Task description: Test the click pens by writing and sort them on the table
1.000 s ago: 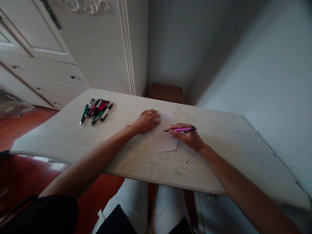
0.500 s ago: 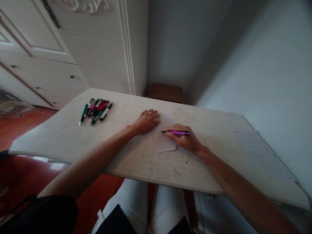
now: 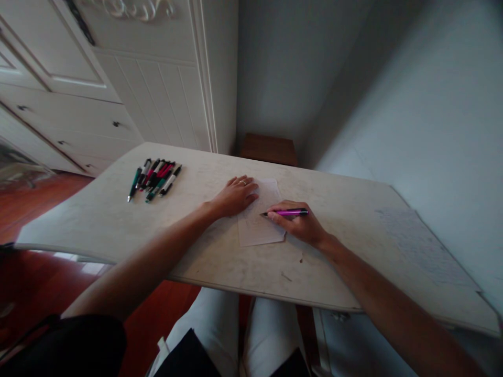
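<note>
A small sheet of white paper [image 3: 261,235] lies on the pale tabletop [image 3: 212,246] in front of me, with faint marks on it. My left hand [image 3: 237,196] rests flat across the sheet's left edge, fingers stretched out, a ring on one finger. In my right hand [image 3: 301,222] is a purple pen [image 3: 291,212] with dark ends, gripped between thumb and fingers. Its tip points left and is at the middle of the paper; whether it touches is too fine to tell. The heel of this hand lies by the sheet's right edge.
Several pens [image 3: 155,178] in green, white, pink and black lie in a pile at the table's left. A patterned or written-on sheet [image 3: 424,246] lies along the right edge, near the wall. White cabinets [image 3: 157,99] and a brown wooden stool or box [image 3: 269,149] stand behind the table.
The purple pen has shifted very slightly in angle, its rear end a little to the right and up. My left hand has stayed in place on the paper.
</note>
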`<action>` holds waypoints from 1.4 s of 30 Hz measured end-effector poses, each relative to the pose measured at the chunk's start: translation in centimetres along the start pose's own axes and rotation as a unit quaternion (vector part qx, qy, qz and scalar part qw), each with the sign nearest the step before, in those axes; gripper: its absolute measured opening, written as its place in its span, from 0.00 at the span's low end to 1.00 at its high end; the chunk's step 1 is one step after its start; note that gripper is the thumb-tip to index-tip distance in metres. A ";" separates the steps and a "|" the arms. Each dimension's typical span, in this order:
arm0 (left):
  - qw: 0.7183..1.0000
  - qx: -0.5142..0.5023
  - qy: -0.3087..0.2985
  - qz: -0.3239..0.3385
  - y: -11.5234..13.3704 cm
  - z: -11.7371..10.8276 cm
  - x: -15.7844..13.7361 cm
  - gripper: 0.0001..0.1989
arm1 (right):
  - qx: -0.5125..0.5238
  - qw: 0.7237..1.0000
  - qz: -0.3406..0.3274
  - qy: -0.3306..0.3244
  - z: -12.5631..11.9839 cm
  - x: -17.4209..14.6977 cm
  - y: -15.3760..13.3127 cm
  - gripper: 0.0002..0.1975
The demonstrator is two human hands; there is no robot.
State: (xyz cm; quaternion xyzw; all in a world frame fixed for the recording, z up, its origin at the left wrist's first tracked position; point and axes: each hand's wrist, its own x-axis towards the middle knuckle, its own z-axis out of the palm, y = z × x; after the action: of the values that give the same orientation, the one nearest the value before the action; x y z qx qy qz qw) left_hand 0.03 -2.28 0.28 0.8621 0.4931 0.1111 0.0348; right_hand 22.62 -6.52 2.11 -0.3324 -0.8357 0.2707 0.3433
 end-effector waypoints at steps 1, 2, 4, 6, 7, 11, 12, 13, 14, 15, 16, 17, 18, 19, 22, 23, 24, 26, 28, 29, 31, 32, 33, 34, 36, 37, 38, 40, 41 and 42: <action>1.000 0.000 0.001 0.001 0.0 0.0 0.0 0.21 | 0.003 1.000 0.010 0.008 0.0 0.0 0.1 0.08; 1.000 0.001 0.001 0.001 0.0 0.0 0.0 0.21 | 0.008 1.000 0.019 0.017 0.0 0.0 0.2 0.08; 1.000 0.002 0.001 0.002 0.0 0.0 0.0 0.21 | 0.016 0.999 0.035 0.033 0.0 0.0 0.4 0.09; 1.000 0.001 0.000 0.003 0.0 0.0 0.0 0.21 | 0.022 0.998 0.048 0.039 0.1 0.0 0.5 0.11; 1.000 0.001 0.000 0.003 0.0 0.0 0.0 0.21 | 0.024 0.998 0.054 0.034 0.1 -0.1 0.6 0.11; 1.000 0.007 0.002 0.000 0.0 0.0 0.0 0.21 | 0.025 0.998 0.057 -0.001 0.5 0.0 0.4 0.14; 1.000 0.008 0.002 -0.001 0.0 0.0 0.0 0.20 | 0.023 0.998 0.054 -0.005 0.5 0.0 0.4 0.14; 1.000 0.009 0.001 -0.002 0.1 -0.1 0.0 0.20 | 0.020 0.999 0.050 -0.004 0.6 0.1 0.3 0.14; 1.000 0.010 0.001 -0.003 0.1 -0.1 -0.1 0.20 | 0.018 0.999 0.045 -0.003 0.7 0.1 0.2 0.13; 1.000 0.010 0.000 -0.004 0.2 -0.2 -0.1 0.20 | 0.016 0.999 0.041 -0.002 0.8 0.2 0.2 0.13; 1.000 0.010 0.001 -0.004 0.2 -0.2 -0.1 0.20 | 0.014 0.999 0.037 -0.002 0.8 0.2 0.1 0.13; 1.000 0.011 0.000 -0.004 0.2 -0.2 0.0 0.20 | 0.013 0.999 0.032 -0.004 0.9 0.3 0.1 0.13; 1.000 0.012 0.001 -0.002 0.2 -0.2 0.0 0.21 | 0.011 1.000 0.029 -0.007 1.0 0.3 0.1 0.13; 1.000 0.012 0.002 -0.001 0.2 -0.1 0.0 0.21 | 0.008 1.000 0.025 -0.010 1.0 0.4 0.1 0.13; 1.000 0.011 0.010 0.008 0.0 0.0 0.0 0.21 | -0.030 0.999 0.025 -0.007 1.1 0.5 0.2 0.13; 1.000 0.010 0.012 0.010 0.0 0.1 0.0 0.21 | -0.052 0.998 0.028 -0.001 1.1 0.6 0.2 0.13; 1.000 0.010 0.014 0.013 0.0 0.1 0.0 0.21 | -0.073 0.997 0.032 0.006 1.1 0.7 0.2 0.14; 1.000 0.010 0.015 0.015 0.0 0.1 0.0 0.21 | -0.102 0.994 0.034 0.015 1.0 0.8 0.2 0.14; 1.000 0.011 0.014 0.014 0.1 0.0 -0.1 0.22 | -0.109 0.994 0.028 0.012 0.9 0.8 0.2 0.14; 1.000 0.011 0.013 0.012 0.1 -0.1 -0.1 0.22 | -0.109 0.994 0.025 0.011 0.8 0.8 0.2 0.14; 1.000 0.013 0.007 0.006 0.2 -0.2 -0.1 0.21 | -0.104 0.994 0.020 0.010 0.8 0.7 0.1 0.14; 1.000 0.013 0.004 0.003 0.2 -0.2 0.0 0.21 | -0.095 0.995 0.019 0.008 0.9 0.7 0.1 0.14; 1.000 0.014 0.001 0.001 0.3 -0.3 0.0 0.21 | -0.083 0.996 0.018 0.005 0.9 0.7 0.0 0.14; 1.000 0.014 -0.001 -0.001 0.3 -0.3 0.0 0.21 | -0.068 0.998 0.015 0.001 1.0 0.6 -0.1 0.14; 1.000 0.016 -0.003 -0.002 0.2 -0.3 0.0 0.21 | -0.043 0.999 0.011 -0.008 1.1 0.6 -0.2 0.13; 1.000 0.018 -0.001 0.000 0.2 -0.2 0.0 0.21 | -0.035 0.999 0.011 -0.010 1.1 0.6 -0.2 0.13; 1.000 0.018 0.000 0.001 0.2 -0.2 0.0 0.21 | -0.030 0.999 0.012 -0.010 1.1 0.6 -0.2 0.14; 1.000 0.017 0.003 0.005 0.1 -0.1 0.0 0.22 | -0.022 0.999 0.023 -0.001 1.1 0.6 -0.1 0.15; 1.000 0.015 0.005 0.006 0.0 0.0 0.0 0.22 | -0.019 0.999 0.032 0.008 1.0 0.6 -0.1 0.15; 1.000 0.015 0.005 0.006 0.0 0.0 0.0 0.22 | -0.018 0.999 0.043 0.019 0.9 0.6 0.0 0.16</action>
State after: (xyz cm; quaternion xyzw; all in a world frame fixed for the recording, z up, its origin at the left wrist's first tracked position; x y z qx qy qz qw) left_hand 0.06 -2.26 0.27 0.8649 0.4897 0.1087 0.0187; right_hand 21.58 -6.25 1.76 -0.3791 -0.8187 0.2636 0.3414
